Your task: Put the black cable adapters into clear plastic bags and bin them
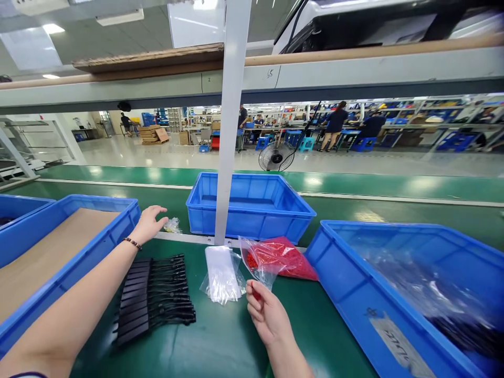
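Observation:
My left hand (148, 224) reaches out over the near edge of the belt with its fingers apart, holding nothing. Just right of its fingertips lies a small clear bag with yellowish bits (172, 226). My right hand (270, 315) is closed in a pinch around a small red piece (256, 295), mostly hidden by the fingers. Beyond it, a clear zip bag of red pieces (281, 257) lies with its mouth toward me. A stack of clear plastic bags (222, 275) rests left of my right hand. Several black slender parts (153, 299) lie in a row below my left forearm.
A blue bin (252, 223) stands behind the white post (228, 131). The blue bin at right (354, 289) holds plastic-wrapped black parts; the left blue bin (98, 252) has cardboard inside. A shelf beam (137, 86) crosses overhead. A fan (276, 156) and people are farther back.

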`<action>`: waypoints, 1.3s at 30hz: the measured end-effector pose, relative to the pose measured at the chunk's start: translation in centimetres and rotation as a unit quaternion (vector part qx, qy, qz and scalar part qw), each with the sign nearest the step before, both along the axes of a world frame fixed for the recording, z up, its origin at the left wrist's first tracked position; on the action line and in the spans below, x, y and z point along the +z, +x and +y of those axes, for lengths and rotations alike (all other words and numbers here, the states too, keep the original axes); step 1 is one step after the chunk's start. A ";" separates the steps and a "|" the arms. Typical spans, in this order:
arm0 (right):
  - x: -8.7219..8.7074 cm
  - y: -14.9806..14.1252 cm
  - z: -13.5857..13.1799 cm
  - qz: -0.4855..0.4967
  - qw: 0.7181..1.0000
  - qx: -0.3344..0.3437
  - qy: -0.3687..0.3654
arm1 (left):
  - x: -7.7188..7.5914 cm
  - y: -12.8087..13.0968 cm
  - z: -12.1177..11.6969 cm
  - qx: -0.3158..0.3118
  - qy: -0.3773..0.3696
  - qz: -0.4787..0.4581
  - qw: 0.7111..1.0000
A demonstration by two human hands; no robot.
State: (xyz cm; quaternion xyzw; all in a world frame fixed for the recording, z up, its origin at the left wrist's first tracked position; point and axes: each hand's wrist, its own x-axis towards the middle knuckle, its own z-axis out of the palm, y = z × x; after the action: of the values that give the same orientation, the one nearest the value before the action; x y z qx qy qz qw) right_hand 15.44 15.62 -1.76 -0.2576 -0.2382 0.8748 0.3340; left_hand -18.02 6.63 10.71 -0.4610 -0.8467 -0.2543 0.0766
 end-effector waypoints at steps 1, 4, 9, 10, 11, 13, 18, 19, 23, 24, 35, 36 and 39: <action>0.0 0.0 0.0 -0.004 1.000 -0.004 0.007 | 0.1 1.6 -1.2 -0.019 -0.003 0.001 1.000; -0.1 -0.2 -0.2 -0.009 1.000 -0.014 0.017 | -0.4 6.0 -5.0 -0.089 -0.012 0.010 0.996; -0.3 -0.2 -0.5 -0.002 1.000 -0.015 0.018 | -2.8 11.5 -10.3 -0.153 -0.075 -0.039 0.985; -0.3 -0.2 -0.6 0.003 1.000 -0.012 0.019 | -3.3 12.3 -10.9 -0.153 -0.086 -0.051 0.983; -0.3 -0.2 -0.7 0.010 1.000 -0.008 0.020 | -3.8 13.1 -11.2 -0.155 -0.096 -0.062 0.981; -0.3 -0.3 -1.0 0.020 0.999 0.003 0.024 | -4.9 14.4 -11.4 -0.167 -0.122 -0.074 0.976; -0.7 -0.6 -1.2 -0.006 0.999 0.004 0.040 | -6.7 15.8 -10.9 -0.192 -0.202 -0.018 0.960; -0.8 -0.6 -1.2 -0.014 0.999 -0.002 0.042 | -7.0 15.7 -10.9 -0.190 -0.211 -0.003 0.959; 0.3 -0.7 -1.5 -0.017 0.999 -0.020 0.026 | -7.8 14.4 -11.5 -0.181 -0.214 0.018 0.960; 0.8 -0.9 -1.8 -0.012 1.000 -0.016 0.022 | -8.0 14.1 -11.7 -0.182 -0.209 0.016 0.961; 2.0 -5.4 -6.7 0.017 0.996 0.083 -0.010 | -9.6 12.9 -12.3 -0.194 -0.154 -0.033 0.968; 1.5 -5.5 -6.9 0.012 0.996 0.088 -0.014 | -9.7 12.9 -12.3 -0.195 -0.153 -0.036 0.968; 0.4 -5.6 -7.4 0.004 0.994 0.108 -0.015 | -9.9 12.7 -12.2 -0.202 -0.151 -0.039 0.967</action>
State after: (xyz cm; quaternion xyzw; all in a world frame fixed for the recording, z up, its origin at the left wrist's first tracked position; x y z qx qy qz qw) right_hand 9.86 8.27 -1.37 -0.2318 -0.2502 0.9103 0.2344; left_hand -5.31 -5.62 0.81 -0.6186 -0.7668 -0.1516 -0.0796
